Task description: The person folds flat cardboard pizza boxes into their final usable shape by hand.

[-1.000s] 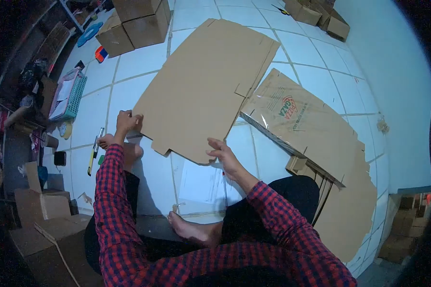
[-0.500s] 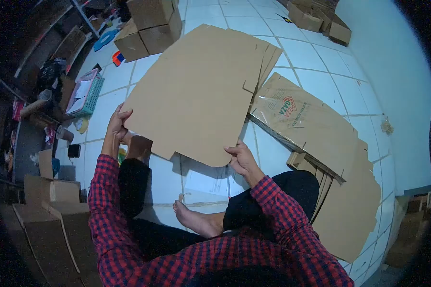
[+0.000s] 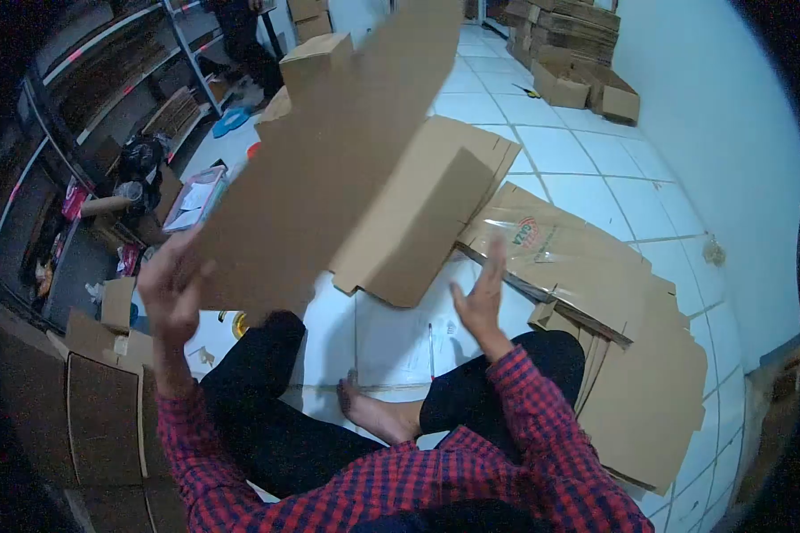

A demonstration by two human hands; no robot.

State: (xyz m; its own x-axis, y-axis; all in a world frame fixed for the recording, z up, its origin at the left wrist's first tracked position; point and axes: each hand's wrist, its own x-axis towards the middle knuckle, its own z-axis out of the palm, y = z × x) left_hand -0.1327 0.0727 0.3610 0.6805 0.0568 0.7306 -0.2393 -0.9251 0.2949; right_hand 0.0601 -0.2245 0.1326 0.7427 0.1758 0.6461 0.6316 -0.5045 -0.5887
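A large flat cardboard sheet [image 3: 311, 169], blurred by motion, is raised and tilted at the upper left of centre. My left hand [image 3: 176, 284] grips its lower left corner. Beneath and to the right, another flat cardboard sheet [image 3: 418, 213] rests over the tiled floor. My right hand [image 3: 483, 298] is off the cardboard, its fingers stretched and nothing in them. To its right lies a plastic-wrapped cardboard bundle [image 3: 542, 240] with red print, on top of more flat cardboard [image 3: 649, 391].
Opened boxes [image 3: 120, 342] stand at the left, below a shelf rack [image 3: 89, 124]. A basket with papers [image 3: 196, 197] is beside the rack. Farther off are stacked boxes [image 3: 564, 40], blue slippers [image 3: 231, 122] and another person's dark-clothed legs [image 3: 244, 44]. A white wall [image 3: 702, 160] runs along the right.
My left hand has lifted the top sheet up and to the left, uncovering the sheet below. My right hand has let go and moved right. The view has tipped upward.
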